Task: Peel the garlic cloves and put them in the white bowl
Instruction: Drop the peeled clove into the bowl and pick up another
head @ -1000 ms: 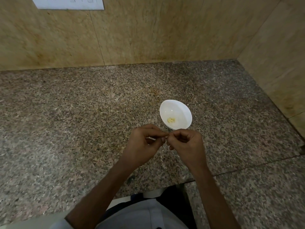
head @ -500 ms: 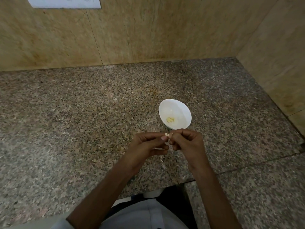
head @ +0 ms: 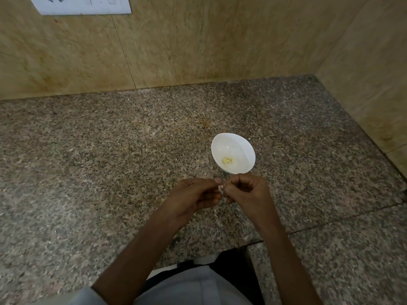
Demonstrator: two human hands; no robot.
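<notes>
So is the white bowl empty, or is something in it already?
Not empty. The white bowl holds one small pale yellow piece, probably peeled garlic, lying at its bottom; the rest looks bare.

Peeled garlic clove [head: 227,160] in white bowl [head: 239,144]

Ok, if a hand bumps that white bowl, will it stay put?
Probably not. The bowl looks small and holds only a bit of garlic, so likely light. Its rounded sides and the smooth counter suggest it could slide or rock.
</notes>
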